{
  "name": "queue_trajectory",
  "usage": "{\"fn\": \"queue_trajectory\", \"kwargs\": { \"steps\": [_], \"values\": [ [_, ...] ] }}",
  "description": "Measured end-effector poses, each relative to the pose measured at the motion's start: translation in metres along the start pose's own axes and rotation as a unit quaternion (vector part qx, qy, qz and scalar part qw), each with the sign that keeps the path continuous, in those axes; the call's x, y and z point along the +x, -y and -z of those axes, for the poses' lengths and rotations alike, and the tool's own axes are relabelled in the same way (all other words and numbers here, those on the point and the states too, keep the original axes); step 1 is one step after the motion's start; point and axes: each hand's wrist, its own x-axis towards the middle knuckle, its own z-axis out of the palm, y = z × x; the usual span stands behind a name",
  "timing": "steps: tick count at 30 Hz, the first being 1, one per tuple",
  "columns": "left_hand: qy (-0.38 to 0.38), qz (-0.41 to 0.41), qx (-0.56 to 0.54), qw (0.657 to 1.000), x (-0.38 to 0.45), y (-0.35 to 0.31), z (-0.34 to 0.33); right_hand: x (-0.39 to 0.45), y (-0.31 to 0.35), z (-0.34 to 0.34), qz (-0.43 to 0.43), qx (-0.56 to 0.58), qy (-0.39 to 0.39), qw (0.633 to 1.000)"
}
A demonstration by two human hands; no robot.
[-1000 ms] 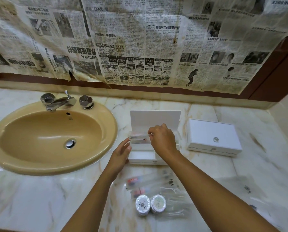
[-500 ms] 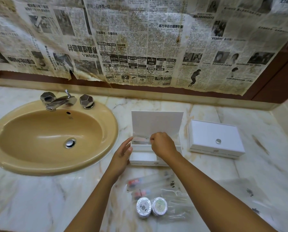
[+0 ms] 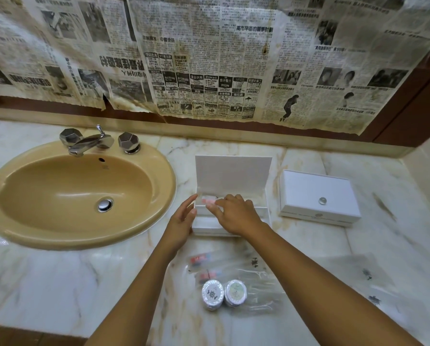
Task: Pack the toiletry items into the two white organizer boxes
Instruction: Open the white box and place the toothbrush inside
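Observation:
An open white organizer box stands on the marble counter with its lid upright. A clear packet with a pink item lies in the rear compartment. My right hand is over the box, its fingers spread and resting on that packet. Beside the box's left wall is my left hand, with straight fingers and nothing in it. The second white box sits closed to the right. Several clear toiletry packets and two round tins lie near the front edge.
A tan sink with a chrome faucet fills the left side of the counter. More clear packets lie at the front right. Newspaper covers the wall behind. The counter's front edge is just below the tins.
My right hand has lowered the clear packet from above the box into the rear compartment, and its fingers have spread out. My left hand stayed by the box's left wall.

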Motion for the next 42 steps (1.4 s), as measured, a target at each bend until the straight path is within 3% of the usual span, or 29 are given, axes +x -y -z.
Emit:
{"fn": "queue_trajectory", "kwargs": {
  "steps": [5, 7, 12, 17, 22, 30, 42],
  "values": [
    [-0.001, -0.005, 0.004, 1.000, 0.000, 0.002, -0.002, -0.016, 0.012, 0.005, 0.034, 0.041, -0.117, 0.992],
    [-0.001, 0.000, 0.001, 1.000, 0.000, 0.003, -0.001, -0.025, 0.017, 0.007, 0.063, 0.068, -0.130, 0.987],
    [0.001, -0.007, 0.019, 1.000, 0.001, 0.005, -0.001, -0.050, 0.024, -0.001, 0.117, 0.096, -0.057, 0.987],
    [0.003, -0.008, 0.015, 1.000, 0.002, 0.008, 0.000, -0.057, 0.013, -0.026, 0.096, 0.026, 0.048, 0.994],
    [-0.003, -0.002, 0.020, 1.000, 0.001, 0.005, -0.002, -0.060, 0.003, -0.039, 0.088, -0.009, 0.068, 0.994],
    [-0.004, 0.003, 0.014, 1.000, -0.001, 0.004, -0.003, -0.058, 0.006, -0.046, 0.077, -0.029, 0.034, 0.996],
    [0.006, 0.017, 0.011, 1.000, -0.003, -0.004, -0.001, -0.060, 0.019, -0.015, 0.084, -0.035, -0.080, 0.993]
  ]
}}
